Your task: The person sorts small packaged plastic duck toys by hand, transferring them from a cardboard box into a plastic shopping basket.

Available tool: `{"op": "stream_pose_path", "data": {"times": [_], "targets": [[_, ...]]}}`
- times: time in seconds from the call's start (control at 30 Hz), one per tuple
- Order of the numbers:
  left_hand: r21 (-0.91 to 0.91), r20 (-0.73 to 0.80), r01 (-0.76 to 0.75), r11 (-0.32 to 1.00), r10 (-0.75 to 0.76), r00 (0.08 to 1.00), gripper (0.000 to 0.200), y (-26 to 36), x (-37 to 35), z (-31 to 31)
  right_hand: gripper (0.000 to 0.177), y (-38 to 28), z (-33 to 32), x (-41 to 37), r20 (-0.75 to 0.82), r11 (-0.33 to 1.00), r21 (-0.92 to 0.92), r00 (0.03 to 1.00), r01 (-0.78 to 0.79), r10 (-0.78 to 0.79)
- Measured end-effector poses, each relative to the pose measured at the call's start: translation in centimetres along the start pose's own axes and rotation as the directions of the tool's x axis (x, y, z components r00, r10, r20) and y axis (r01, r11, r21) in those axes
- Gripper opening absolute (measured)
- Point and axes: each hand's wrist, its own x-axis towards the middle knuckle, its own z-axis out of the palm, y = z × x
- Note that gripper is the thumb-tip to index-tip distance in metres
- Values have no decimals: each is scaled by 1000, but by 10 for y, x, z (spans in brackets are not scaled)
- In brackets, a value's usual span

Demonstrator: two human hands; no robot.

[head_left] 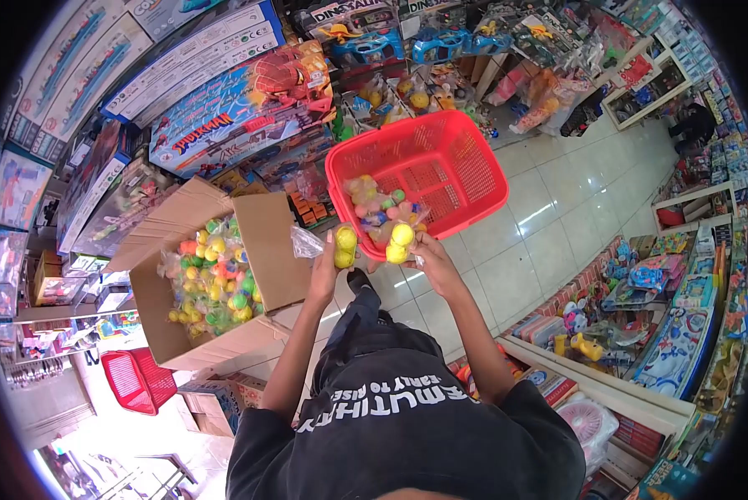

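My left hand [325, 271] is closed around a clear plastic bag of yellow balls [346, 247], its loose plastic end sticking out to the left. In my right hand [434, 262] is another bag of yellow balls [400, 242], held just over the near rim of a red plastic basket [461, 171]. Inside that basket lie several small bags of coloured balls [372, 198]. Left of my left hand stands an open cardboard box [276, 242], filled with bagged balls [216, 275] in yellow, green and orange.
Boxed toys, including a Spider-Man box [224, 112], are stacked at the upper left. Shelves with packaged toys [657, 275] line the right side. A second red basket [138, 381] stands at the lower left. Tiled floor [549, 200] runs toward a person in dark clothes [694, 123].
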Motion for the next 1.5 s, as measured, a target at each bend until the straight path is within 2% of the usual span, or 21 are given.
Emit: {"op": "stream_pose_path", "data": {"times": [0.17,0.27,0.3,0.37,0.4,0.47,0.5,0.53,0.57,0.63,0.7,0.77,0.8,0.87,0.97,1.1,1.17,1.27,1.33,1.43,1.5], "targets": [[-2,-18,-7,1000,7,1000,52,28,42,7,8,-16,-17,44,-1,999,1,999,-49,49],[-3,48,-52,999,52,997,45,38,62,7,11,-25,-27,74,-33,987,-162,999,24,-30],[-9,44,-44,999,45,998,45,35,71,4,11,-24,-35,85,-35,986,-164,999,13,-19],[84,93,-151,985,143,985,42,34,85,2,15,-21,-50,108,13,942,-321,995,96,-98],[17,56,-129,991,128,990,37,40,88,8,15,-22,-56,119,19,943,-321,996,93,-92],[44,55,-158,986,156,986,36,46,95,13,20,-23,-66,142,94,796,-561,973,227,-211],[68,61,-183,981,179,982,35,48,98,15,20,-20,-71,155,102,798,-559,974,223,-201],[148,98,-207,967,194,976,38,50,102,16,24,-19,-76,169,141,682,-665,948,304,-286],[147,83,-203,968,192,978,38,52,105,18,28,-19,-81,181,193,544,-751,912,375,-361],[265,90,-252,931,236,968,37,57,112,26,32,-25,-83,201,179,525,-790,937,318,-299],[249,45,-240,938,236,971,37,59,122,34,37,-26,-87,220,169,499,-825,958,265,-230],[235,-9,-231,944,240,971,36,59,126,44,39,-15,-96,242,219,378,-884,958,275,-185],[198,-47,-231,953,245,968,35,59,130,49,39,-10,-99,253,242,377,-879,955,291,-172],[162,-110,-225,961,245,963,35,56,134,58,37,4,-104,266,269,174,-943,958,284,-105],[217,-188,-252,943,294,937,34,47,144,64,34,16,-101,272,343,125,-925,929,360,-136],[211,-235,-185,960,233,943,33,31,152,71,36,29,-103,272,462,183,-862,881,472,-96],[208,-254,-153,966,204,945,32,25,157,71,40,26,-104,272,553,248,-791,827,560,-105],[281,-285,-134,950,216,934,33,5,169,71,44,28,-116,272,573,342,-752,815,563,-81],[415,-260,-162,895,287,922,32,-7,182,71,44,26,-119,270,574,373,-746,817,551,-58],[479,-184,-120,869,233,955,31,-29,202,65,47,29,-124,274,604,431,-706,795,562,-49],[546,-199,-94,833,237,951,27,-50,218,61,49,35,-129,276,623,453,-677,779,580,-67]]}}
